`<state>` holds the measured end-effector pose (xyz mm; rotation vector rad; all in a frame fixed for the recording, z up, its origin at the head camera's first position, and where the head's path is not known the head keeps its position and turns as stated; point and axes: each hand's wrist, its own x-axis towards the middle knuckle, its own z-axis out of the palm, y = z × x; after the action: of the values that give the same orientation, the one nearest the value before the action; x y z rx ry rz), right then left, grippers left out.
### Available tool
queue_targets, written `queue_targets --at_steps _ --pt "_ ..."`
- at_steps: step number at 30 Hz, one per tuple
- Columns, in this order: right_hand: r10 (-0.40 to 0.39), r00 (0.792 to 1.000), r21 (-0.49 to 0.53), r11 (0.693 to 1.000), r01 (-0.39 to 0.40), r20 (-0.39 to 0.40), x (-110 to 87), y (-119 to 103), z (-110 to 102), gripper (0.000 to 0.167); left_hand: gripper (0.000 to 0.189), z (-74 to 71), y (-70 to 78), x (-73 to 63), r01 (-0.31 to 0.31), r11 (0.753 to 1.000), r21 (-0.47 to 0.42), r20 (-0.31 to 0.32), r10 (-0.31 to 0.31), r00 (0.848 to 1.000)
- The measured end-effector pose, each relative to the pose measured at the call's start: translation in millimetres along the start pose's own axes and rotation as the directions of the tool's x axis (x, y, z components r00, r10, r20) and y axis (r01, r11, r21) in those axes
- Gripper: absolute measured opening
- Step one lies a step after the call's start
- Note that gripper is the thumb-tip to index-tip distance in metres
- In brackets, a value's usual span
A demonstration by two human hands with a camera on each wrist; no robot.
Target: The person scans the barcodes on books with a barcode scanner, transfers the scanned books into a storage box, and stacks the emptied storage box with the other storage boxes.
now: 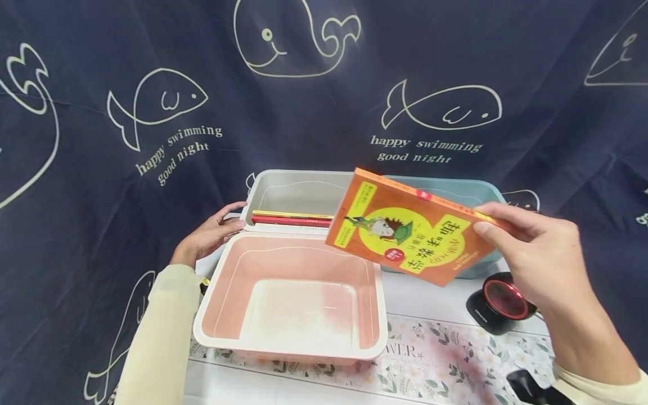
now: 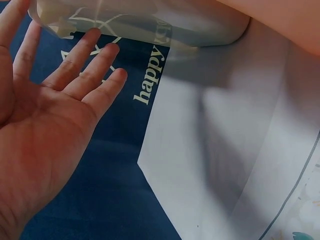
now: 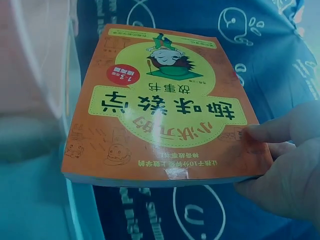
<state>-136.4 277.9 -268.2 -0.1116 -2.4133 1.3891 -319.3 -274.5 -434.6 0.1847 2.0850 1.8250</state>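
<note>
An orange book with a yellow panel, a cartoon figure and Chinese characters hangs tilted above the bins. My right hand pinches it at one corner, thumb on the cover. The right wrist view shows the same book from close up, its cover facing the camera. At the left end of the grey bin, my left hand has its fingertips right at the rim. The left wrist view shows that hand's fingers spread and nearly straight. Several thin books, red and yellow, lie inside the grey bin.
A pink bin stands in front of the grey one. Behind the orange book is a blue bin. A black round device with a red-lit ring sits to the right on the white table, over a floral mat. Dark blue cloth hangs behind.
</note>
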Motion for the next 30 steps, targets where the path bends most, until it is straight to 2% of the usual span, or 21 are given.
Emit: queue_targets --at_steps 6,10,11,13,17,20,23,25,28,29,30 --pt "0.058 0.997 -0.003 0.998 -0.058 -0.057 -18.7 34 -21 0.027 0.070 0.3 -0.7 -0.4 0.004 1.000 0.002 -0.003 -0.004 1.000" --pt "0.144 0.983 -0.013 0.989 -0.147 -0.109 -36.6 62 -34 0.025 0.069 0.4 -1.4 0.2 0.001 1.000 0.002 0.002 -0.001 1.000" --pt "0.167 0.979 0.013 0.986 -0.166 -0.116 -41.4 70 -36 0.025 0.069 0.3 -1.5 0.2 0.002 1.000 0.003 0.003 -0.002 1.000" --pt "0.198 0.972 0.137 0.974 -0.181 -0.126 -49.9 86 -40 0.026 0.069 -0.1 -1.4 -0.4 0.002 1.000 0.005 0.002 -0.002 1.000" --pt "0.197 0.971 0.347 0.927 -0.141 -0.132 -64.7 113 -45 0.032 0.069 -1.3 -0.7 -2.1 0.005 1.000 0.013 -0.006 -0.005 1.000" --pt "0.202 0.965 0.411 0.904 -0.119 -0.165 -75.4 129 -48 0.034 0.069 -1.6 -0.1 -2.7 0.006 1.000 0.024 -0.007 -0.006 1.000" --pt "0.285 0.938 0.339 0.918 -0.207 -0.198 -85.9 142 -52 0.039 0.069 -1.7 0.0 -2.5 0.007 0.999 0.037 -0.006 -0.007 1.000" --pt "0.339 0.914 0.218 0.931 -0.293 -0.221 -92.8 149 -54 0.045 0.069 -1.4 0.2 -2.3 0.006 0.999 0.039 -0.004 -0.006 1.000" --pt "0.428 0.869 0.047 0.901 -0.431 -0.246 -102.0 161 -58 0.050 0.068 -1.1 -0.1 -1.6 0.002 0.999 0.037 0.002 -0.002 1.000" --pt "0.455 0.854 0.046 0.887 -0.459 -0.253 -104.9 166 -59 0.052 0.067 -0.8 0.2 -1.5 0.000 0.999 0.035 0.002 0.000 1.000" --pt "0.460 0.851 0.052 0.885 -0.463 -0.253 -108.3 173 -60 0.052 0.067 -0.7 0.4 -1.5 -0.001 0.999 0.034 0.004 0.001 1.000"
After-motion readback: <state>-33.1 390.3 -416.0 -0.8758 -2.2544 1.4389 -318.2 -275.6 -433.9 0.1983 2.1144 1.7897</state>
